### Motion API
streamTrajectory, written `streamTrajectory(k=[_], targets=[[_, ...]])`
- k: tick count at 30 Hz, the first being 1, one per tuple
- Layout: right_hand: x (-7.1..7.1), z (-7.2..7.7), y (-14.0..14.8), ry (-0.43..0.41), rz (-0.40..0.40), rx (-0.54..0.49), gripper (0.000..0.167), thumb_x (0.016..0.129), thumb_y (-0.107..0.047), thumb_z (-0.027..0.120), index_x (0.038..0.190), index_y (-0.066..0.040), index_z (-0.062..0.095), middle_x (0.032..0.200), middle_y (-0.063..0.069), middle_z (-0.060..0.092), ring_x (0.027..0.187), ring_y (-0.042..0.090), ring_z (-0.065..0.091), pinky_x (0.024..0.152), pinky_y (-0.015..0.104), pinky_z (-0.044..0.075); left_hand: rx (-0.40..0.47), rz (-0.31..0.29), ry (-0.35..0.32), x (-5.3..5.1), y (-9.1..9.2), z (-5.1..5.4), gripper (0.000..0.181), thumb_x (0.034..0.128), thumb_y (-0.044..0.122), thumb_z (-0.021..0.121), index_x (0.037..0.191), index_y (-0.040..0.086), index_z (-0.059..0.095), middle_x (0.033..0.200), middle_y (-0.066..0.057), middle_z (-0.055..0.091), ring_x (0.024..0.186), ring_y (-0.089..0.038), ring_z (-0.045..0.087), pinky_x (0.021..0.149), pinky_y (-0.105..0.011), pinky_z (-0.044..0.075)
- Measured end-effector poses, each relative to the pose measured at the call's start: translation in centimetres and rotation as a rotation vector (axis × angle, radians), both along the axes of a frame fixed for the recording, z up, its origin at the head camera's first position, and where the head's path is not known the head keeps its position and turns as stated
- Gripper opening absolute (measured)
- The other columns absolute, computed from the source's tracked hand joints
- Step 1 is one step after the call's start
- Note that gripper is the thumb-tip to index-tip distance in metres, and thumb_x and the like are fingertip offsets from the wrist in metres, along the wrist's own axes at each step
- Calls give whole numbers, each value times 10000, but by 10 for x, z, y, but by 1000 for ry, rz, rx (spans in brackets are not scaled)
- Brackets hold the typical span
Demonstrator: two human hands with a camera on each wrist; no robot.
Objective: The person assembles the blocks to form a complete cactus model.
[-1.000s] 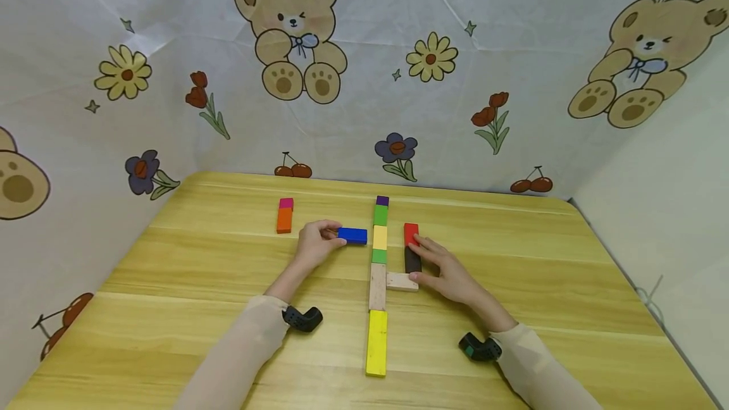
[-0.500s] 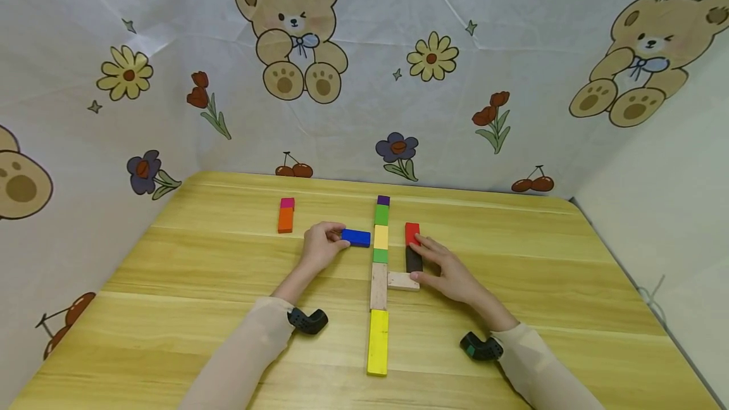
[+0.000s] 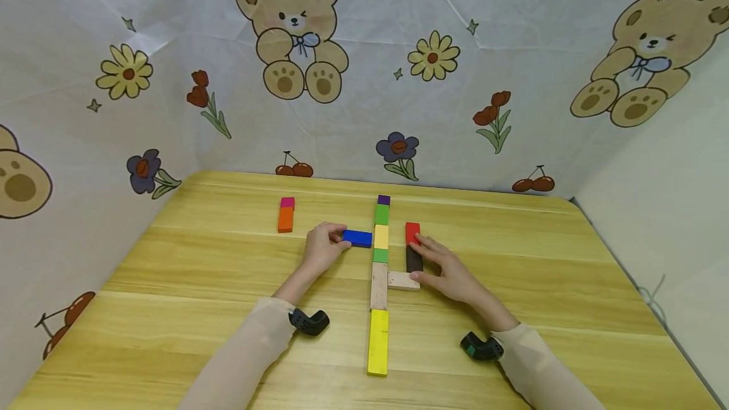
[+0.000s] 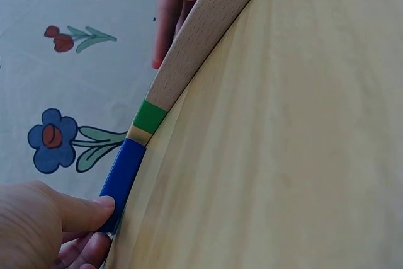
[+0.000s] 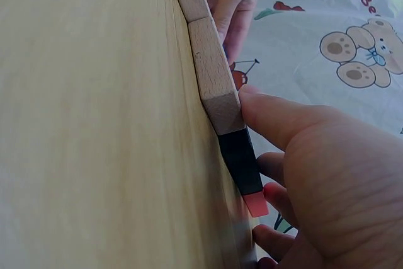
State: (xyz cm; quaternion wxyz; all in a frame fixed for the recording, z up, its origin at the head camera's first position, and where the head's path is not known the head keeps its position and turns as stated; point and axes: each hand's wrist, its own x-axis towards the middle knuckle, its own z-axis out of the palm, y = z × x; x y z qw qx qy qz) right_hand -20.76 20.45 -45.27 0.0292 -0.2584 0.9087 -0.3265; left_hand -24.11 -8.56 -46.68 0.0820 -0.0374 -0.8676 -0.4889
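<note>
My left hand (image 3: 323, 248) pinches the left end of a blue wooden block (image 3: 357, 238) between thumb and fingers. The block's right end meets the left side of a cream-yellow block (image 3: 381, 237) in a long column. My right hand (image 3: 450, 271) rests with extended fingers at the red block (image 3: 412, 233) and the black block (image 3: 414, 259); its thumb touches the end of a plain wood block (image 3: 403, 281). That plain block juts right from the column, where another plain block (image 3: 378, 286) lies. In the left wrist view, the thumb presses the blue block (image 4: 123, 177).
Purple (image 3: 384, 200) and green (image 3: 381, 214) blocks form the column's far end; a small green block (image 3: 380, 255) lies mid-column and a long yellow block (image 3: 378, 342) nearest. Pink (image 3: 287, 202) and orange (image 3: 286, 219) blocks lie at the left. A bear-print cloth (image 3: 353, 119) hangs behind the table.
My left hand has slid the blue block to the right and slightly nearer, closing the gap to the column. The right hand has stayed in place.
</note>
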Motion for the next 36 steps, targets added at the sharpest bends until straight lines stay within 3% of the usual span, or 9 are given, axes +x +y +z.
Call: streamTrajectory(k=[20,27,31,36], targets=[[-1,-3,1,3,-6,15,675,900,-342,699,1470,-82,449,1591,127,310,1470,412,224,1124,649,258,-12,-30,15,1,2,1,345,802,32,784,1140,1,722,942,-113,668,805,-189,615,733,-292,520],[-1,-2,1,3,-8,21,679,897,-340,702,1470,-79,448,1591,130,310,1469,418,225,1124,650,257,-1,-41,-8,3,2,2,425,805,60,791,1211,-5,681,980,-116,661,826,-191,603,747,-302,529],[-1,-1,1,3,-7,18,674,898,-328,703,1469,-77,449,1591,132,308,1469,420,223,1126,648,256,-3,-37,2,4,0,10,473,823,132,788,1260,12,652,1083,-126,657,884,-215,606,762,-316,525],[-1,-3,1,9,-7,23,670,900,-333,700,1467,-75,452,1589,134,311,1467,418,231,1128,641,259,16,32,98,-1,-18,29,498,834,210,774,1282,37,640,1203,-161,610,975,-283,585,751,-341,478]])
